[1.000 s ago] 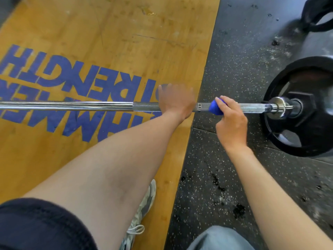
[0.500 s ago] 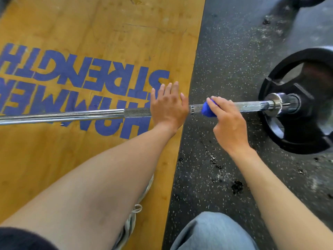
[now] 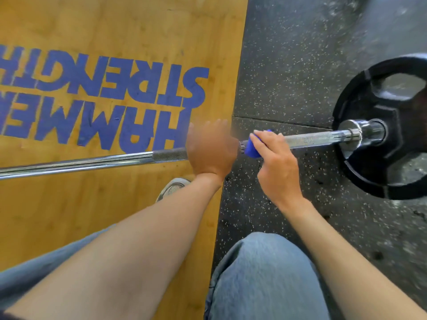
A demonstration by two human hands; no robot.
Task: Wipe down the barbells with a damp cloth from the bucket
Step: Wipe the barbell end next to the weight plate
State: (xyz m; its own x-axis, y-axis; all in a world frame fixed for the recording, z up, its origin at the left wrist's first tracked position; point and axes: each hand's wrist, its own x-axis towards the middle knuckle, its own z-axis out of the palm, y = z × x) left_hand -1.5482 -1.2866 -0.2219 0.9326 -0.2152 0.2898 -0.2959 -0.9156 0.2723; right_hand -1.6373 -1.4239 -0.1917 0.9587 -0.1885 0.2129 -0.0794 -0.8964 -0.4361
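Knee now in, rt hand (image 3: 275, 165) wrapping blue cloth (image 3: 250, 150), knurled bar (image 3: 171, 154)

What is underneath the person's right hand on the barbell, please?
A blue cloth is wrapped round the barbell, pinched by the right hand. Only its left end shows; the rest, and the bar beneath, is covered by the fingers.

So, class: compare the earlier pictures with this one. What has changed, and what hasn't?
Little has changed. The camera tipped down, so a knee in jeans now fills the bottom. The left hand has stayed on the bar, blurred now. The right hand still holds the blue cloth round the bar at about the same spot, near the weight plate.
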